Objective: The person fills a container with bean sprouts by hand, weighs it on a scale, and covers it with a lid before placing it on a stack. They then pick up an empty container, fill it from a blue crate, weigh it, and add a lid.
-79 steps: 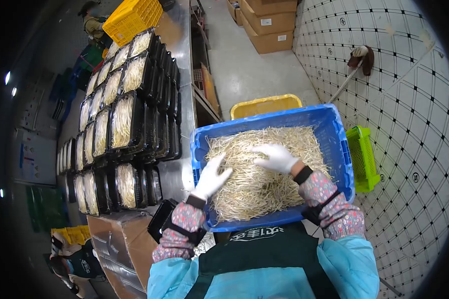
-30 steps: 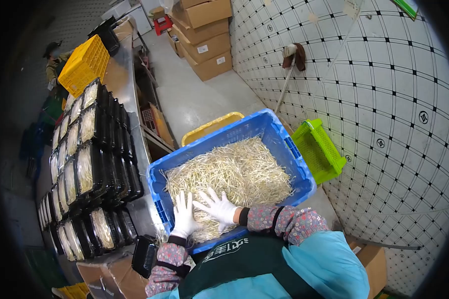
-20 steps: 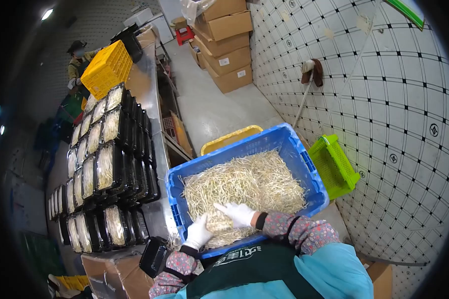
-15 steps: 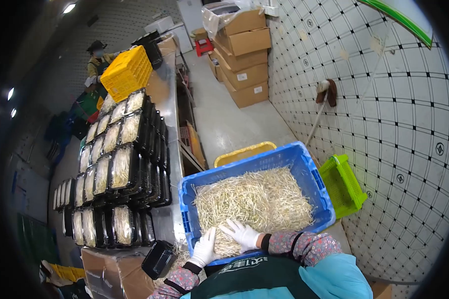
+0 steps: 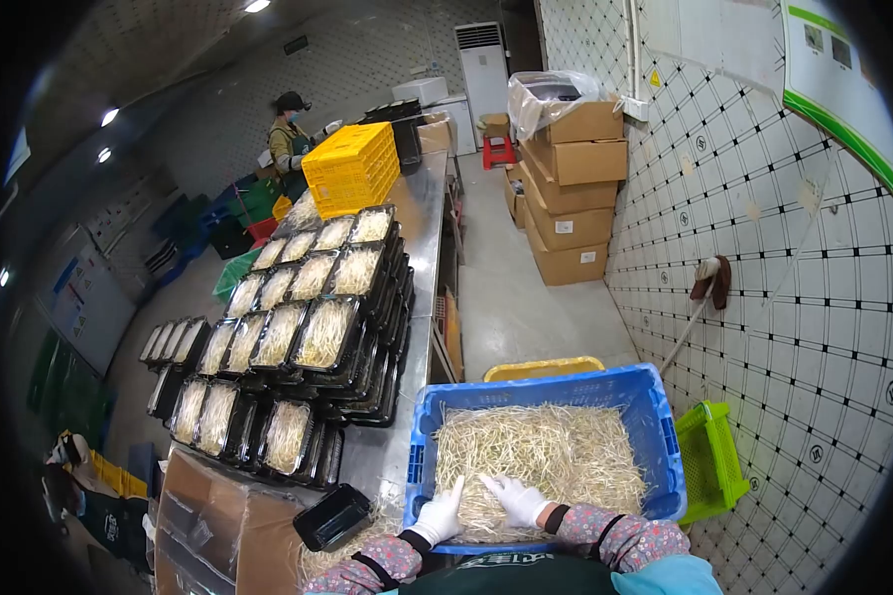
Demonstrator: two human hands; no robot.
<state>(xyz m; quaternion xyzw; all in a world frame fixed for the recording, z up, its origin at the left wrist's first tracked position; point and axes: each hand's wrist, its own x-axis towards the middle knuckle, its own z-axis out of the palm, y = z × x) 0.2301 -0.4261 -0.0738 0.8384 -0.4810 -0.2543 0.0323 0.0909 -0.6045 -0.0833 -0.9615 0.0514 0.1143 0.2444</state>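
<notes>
Both of my hands wear white gloves and rest on a bed of bean sprouts (image 5: 536, 446) in a large blue crate (image 5: 422, 416). At the near left side of the sprouts is my left hand (image 5: 441, 512), its index finger stretched out. My right hand (image 5: 516, 499) lies beside it with fingers spread on the sprouts. Neither hand visibly grips anything; some fingertips are partly lost among the sprouts. Left of the crate sits an empty black plastic tray (image 5: 331, 517), tilted, with loose sprouts around it.
Stacked black trays of sprouts (image 5: 318, 332) cover the metal table (image 5: 422, 198), with a yellow crate (image 5: 352, 169) behind them. An open cardboard box (image 5: 203, 506) stands at near left. A green basket (image 5: 709, 461) and cardboard boxes (image 5: 575, 164) line the right wall. Two other people are at left.
The view has tilted up and turned left, so the scene sits lower and farther right. Both hands remain on the sprouts, with slightly shifted fingers.
</notes>
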